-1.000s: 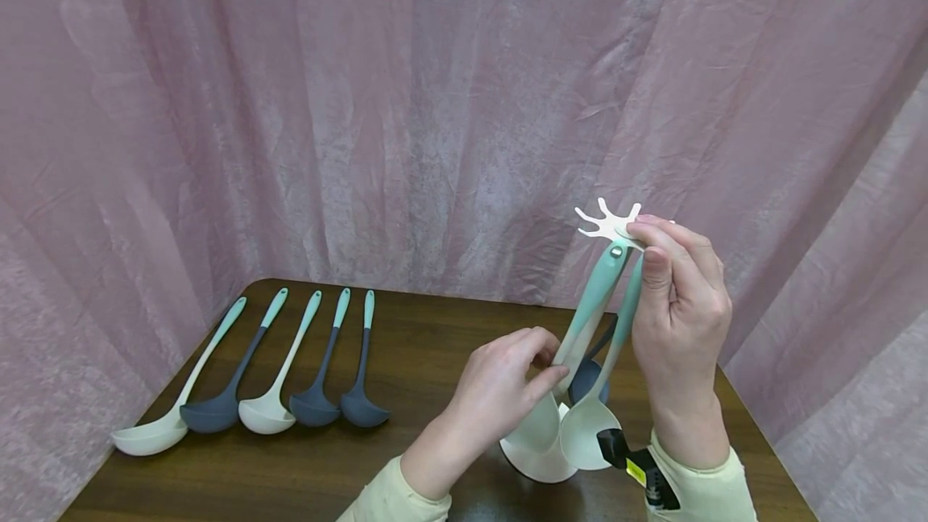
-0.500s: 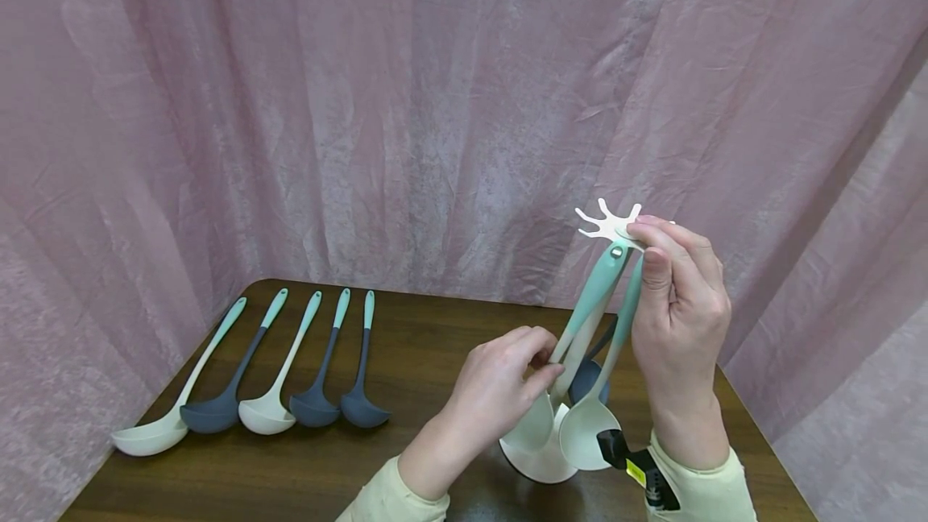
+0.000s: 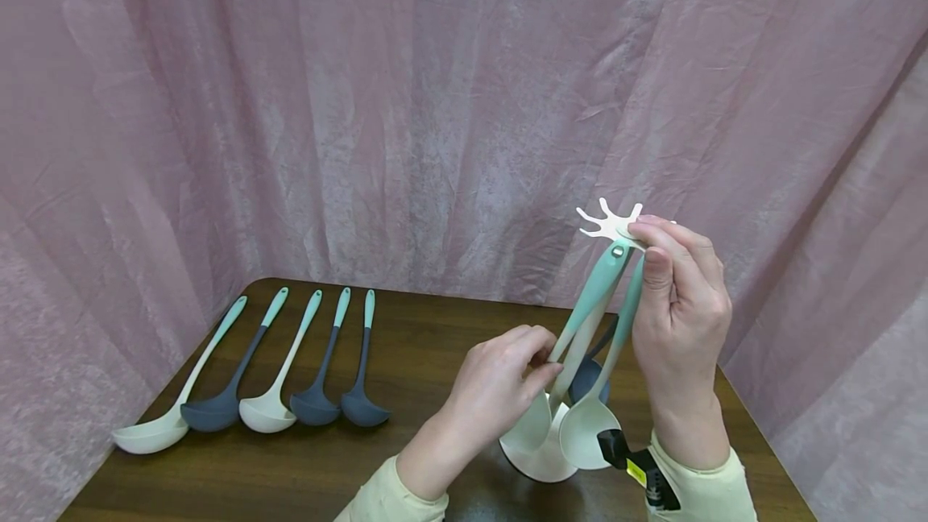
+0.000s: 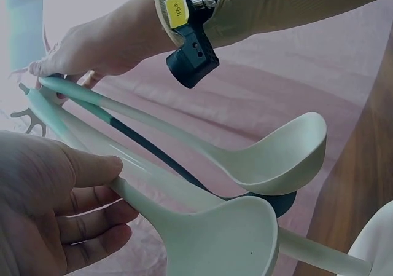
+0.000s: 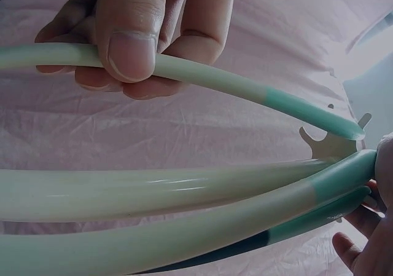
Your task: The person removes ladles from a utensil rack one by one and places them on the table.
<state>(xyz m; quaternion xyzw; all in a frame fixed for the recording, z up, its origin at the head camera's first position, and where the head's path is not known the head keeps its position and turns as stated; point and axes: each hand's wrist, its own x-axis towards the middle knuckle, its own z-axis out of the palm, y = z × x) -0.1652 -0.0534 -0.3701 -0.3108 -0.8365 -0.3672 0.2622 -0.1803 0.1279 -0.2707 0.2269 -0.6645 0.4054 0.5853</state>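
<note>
We see the left hand (image 3: 500, 381) pinching the shaft of a pale ladle (image 3: 532, 427), which slants down at the left side of the stand (image 3: 574, 357), its handle's end up at the hooks (image 3: 605, 225). The right hand (image 3: 681, 304) grips the stand's top. We find a second pale ladle (image 3: 589, 431) at the stand's right and a dark ladle (image 3: 586, 383) behind the stand. Well left of the stand, five ladles (image 3: 267, 415) lie on the worktop (image 3: 442, 337)
</note>
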